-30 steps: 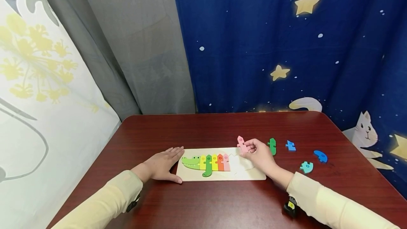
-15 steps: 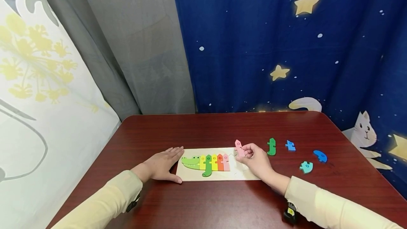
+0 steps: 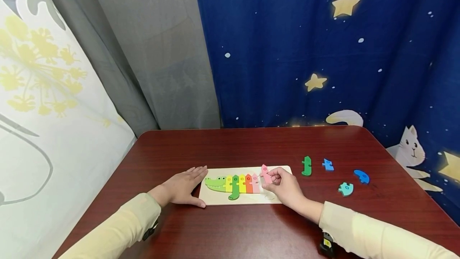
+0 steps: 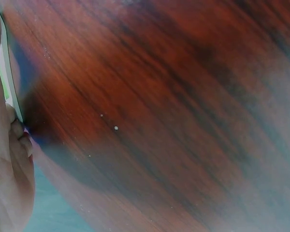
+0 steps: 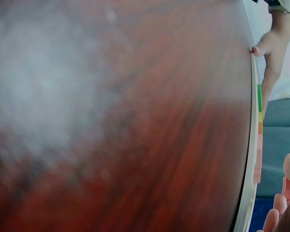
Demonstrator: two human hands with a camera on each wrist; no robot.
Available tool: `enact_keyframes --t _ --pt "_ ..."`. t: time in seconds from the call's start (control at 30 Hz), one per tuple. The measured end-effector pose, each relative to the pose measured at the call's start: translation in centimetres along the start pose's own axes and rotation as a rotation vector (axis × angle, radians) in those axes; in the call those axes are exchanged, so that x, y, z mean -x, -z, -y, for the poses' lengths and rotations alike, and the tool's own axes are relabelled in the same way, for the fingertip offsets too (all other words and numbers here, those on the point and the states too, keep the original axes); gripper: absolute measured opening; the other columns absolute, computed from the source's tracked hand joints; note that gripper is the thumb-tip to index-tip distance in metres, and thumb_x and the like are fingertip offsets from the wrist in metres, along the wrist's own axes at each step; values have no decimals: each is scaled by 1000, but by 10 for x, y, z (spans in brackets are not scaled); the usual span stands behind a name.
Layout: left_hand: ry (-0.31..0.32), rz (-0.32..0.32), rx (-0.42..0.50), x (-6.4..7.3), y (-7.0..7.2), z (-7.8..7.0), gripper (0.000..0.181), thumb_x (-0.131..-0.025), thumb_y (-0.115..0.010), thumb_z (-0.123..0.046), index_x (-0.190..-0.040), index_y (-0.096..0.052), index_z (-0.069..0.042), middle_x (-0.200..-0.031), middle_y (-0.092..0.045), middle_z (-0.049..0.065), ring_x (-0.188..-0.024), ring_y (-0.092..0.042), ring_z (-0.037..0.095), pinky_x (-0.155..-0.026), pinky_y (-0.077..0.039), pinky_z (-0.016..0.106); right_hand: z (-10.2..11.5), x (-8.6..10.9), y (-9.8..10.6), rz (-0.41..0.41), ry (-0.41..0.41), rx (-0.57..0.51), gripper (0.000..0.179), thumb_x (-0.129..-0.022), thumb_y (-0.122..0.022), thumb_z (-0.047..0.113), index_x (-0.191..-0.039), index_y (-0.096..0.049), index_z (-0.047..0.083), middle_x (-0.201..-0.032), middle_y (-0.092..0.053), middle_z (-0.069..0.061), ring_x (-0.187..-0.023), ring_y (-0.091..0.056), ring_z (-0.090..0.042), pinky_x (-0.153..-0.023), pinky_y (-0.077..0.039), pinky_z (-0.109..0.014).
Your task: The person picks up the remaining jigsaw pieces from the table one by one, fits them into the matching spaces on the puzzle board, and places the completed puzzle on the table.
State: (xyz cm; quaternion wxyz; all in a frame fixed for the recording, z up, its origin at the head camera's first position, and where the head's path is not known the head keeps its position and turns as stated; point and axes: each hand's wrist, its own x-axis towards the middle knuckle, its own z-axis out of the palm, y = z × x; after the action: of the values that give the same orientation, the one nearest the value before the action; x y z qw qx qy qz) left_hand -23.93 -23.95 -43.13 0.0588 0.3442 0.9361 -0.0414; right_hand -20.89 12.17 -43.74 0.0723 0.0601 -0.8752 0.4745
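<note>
Over the puzzle board (image 3: 251, 200), your right hand (image 3: 285, 187) pinches a pink piece (image 3: 266, 174)

You hold the pink piece tilted between thumb and fingers, raised off the board near the right end of the crocodile row (image 3: 245, 184). Your left hand (image 3: 183, 186) lies at the board's left end, fingers straight, thumb spread. On the table (image 3: 233, 231), to the right of the board, lie a green piece (image 3: 307, 166), a blue piece (image 3: 328, 165), a teal piece (image 3: 346, 189) and a curved blue piece (image 3: 361, 176).
</note>
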Motion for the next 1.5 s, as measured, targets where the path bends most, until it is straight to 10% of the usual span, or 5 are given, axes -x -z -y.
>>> enact_keyframes --t 1.5 --pt "-2 7 -3 -2 -1 1 117 -75 -39 -88 -155 -21 -4 -160 -18 10 -145 -19 24 -116 -20 38 -6 0 -17 95 -5 122 35 -67 -89 21 -88 -63 12 -77 -57 4 -69 -47 -12 -63 -40 -30"
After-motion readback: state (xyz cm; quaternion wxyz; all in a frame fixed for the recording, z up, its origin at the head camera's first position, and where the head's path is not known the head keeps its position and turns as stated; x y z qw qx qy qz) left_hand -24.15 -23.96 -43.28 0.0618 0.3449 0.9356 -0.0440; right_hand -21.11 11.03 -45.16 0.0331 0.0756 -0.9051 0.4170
